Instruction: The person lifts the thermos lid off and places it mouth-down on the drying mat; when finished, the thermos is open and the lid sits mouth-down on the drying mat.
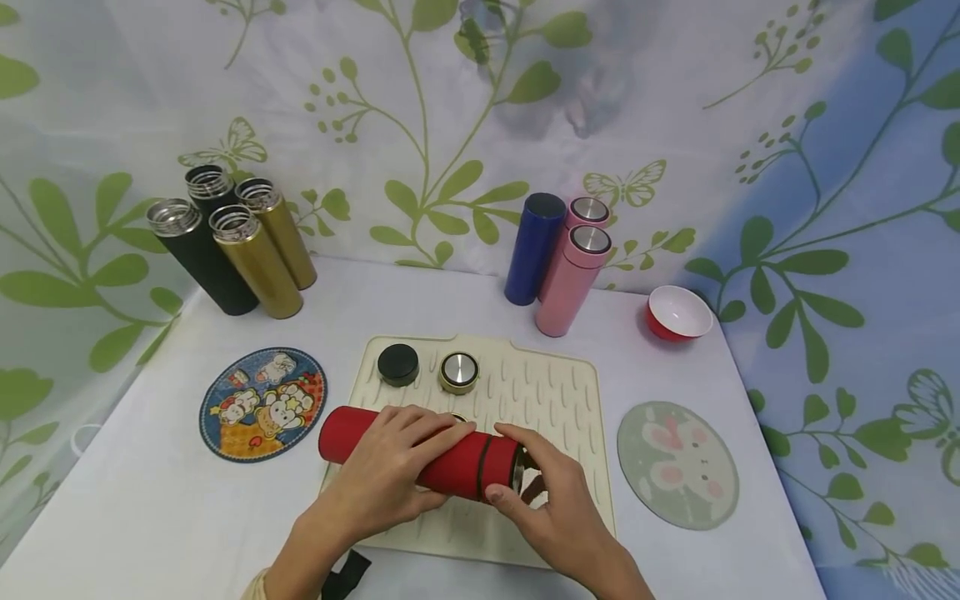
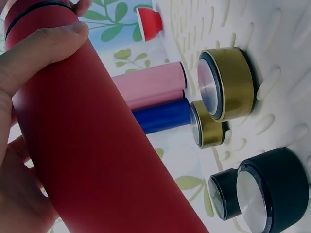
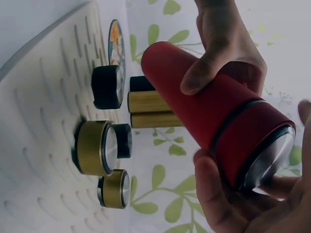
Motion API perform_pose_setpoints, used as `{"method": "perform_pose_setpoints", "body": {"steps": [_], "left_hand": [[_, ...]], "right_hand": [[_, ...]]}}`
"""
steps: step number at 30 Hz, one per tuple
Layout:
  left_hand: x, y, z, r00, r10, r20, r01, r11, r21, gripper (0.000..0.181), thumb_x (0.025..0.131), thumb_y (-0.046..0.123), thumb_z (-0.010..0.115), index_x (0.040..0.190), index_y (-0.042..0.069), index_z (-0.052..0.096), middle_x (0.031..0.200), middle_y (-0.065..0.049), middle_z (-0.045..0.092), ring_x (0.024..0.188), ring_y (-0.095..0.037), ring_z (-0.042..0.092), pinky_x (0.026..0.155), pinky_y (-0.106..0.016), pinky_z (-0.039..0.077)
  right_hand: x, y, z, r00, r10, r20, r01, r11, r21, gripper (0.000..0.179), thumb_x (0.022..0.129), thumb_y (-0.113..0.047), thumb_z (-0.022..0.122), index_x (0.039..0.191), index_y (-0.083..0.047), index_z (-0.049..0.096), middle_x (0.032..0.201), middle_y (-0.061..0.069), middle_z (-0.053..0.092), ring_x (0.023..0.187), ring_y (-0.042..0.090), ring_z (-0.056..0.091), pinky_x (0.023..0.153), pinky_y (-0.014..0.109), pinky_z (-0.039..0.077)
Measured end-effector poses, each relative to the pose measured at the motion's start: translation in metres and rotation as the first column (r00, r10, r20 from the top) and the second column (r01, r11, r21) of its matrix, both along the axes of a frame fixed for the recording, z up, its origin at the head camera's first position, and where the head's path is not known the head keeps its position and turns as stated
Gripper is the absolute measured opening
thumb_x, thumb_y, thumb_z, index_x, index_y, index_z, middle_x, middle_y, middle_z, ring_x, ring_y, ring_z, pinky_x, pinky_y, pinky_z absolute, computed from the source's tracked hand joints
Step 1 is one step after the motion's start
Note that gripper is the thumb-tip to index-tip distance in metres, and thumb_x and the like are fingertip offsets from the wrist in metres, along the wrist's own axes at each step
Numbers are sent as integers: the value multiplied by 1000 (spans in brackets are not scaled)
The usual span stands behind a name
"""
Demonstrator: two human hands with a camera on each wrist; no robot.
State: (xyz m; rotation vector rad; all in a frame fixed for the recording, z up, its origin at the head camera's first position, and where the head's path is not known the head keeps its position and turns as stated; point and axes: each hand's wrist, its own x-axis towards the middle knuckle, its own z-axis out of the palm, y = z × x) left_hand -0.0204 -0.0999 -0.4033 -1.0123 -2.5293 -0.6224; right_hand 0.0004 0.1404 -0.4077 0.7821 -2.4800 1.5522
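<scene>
A red thermos bottle (image 1: 457, 464) lies tilted across the cream mat in the head view, its lid (image 1: 501, 468) with a silvery top pointing right. My left hand (image 1: 397, 462) grips the middle of its body, fingers over the top and thumb on the near side. Around the lid end curl the thumb and fingers of my right hand (image 1: 551, 500); a dark ring marks the seam there. On the mat stand a black lid (image 1: 397, 365) and a gold lid (image 1: 458, 372). The left wrist view shows a nearer gold lid (image 2: 228, 85) and nearer black lid (image 2: 277, 189), mostly hidden in the head view.
Two black bottles (image 1: 217, 258) and two gold bottles (image 1: 262, 267), lidless, stand at the back left. A blue bottle (image 1: 534, 250) and two pink bottles (image 1: 570, 283) stand back right, near a red bowl (image 1: 678, 313). Round mats (image 1: 262, 404) flank the cream mat (image 1: 540, 383).
</scene>
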Motion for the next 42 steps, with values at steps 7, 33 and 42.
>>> {"method": "perform_pose_setpoints", "body": {"steps": [7,33,42], "left_hand": [[0,-1,5,1000,1,-29,-1,1000,-8,84,59,36,97,136,24,64,120,2,67,110,-19,57,91,-45,48],[-2,-10,8,998,37,-52,-34,997,67,86,58,31,98,136,22,63,124,-1,66,114,-22,56,92,-46,49],[-3,-13,9,998,48,-49,-44,995,85,84,57,30,98,133,21,65,122,-1,67,113,-21,57,93,-45,49]], "right_hand": [[1,-5,5,997,-9,75,12,999,-36,44,89,-22,78,128,-25,60,104,-9,67,79,11,63,52,27,53],[-4,-12,23,990,-60,126,56,998,29,41,94,-26,71,133,-25,57,100,-7,67,75,9,65,48,28,52],[-8,-13,28,970,92,-227,-77,994,73,67,75,-6,84,135,-16,58,135,1,55,112,18,57,81,26,55]]}}
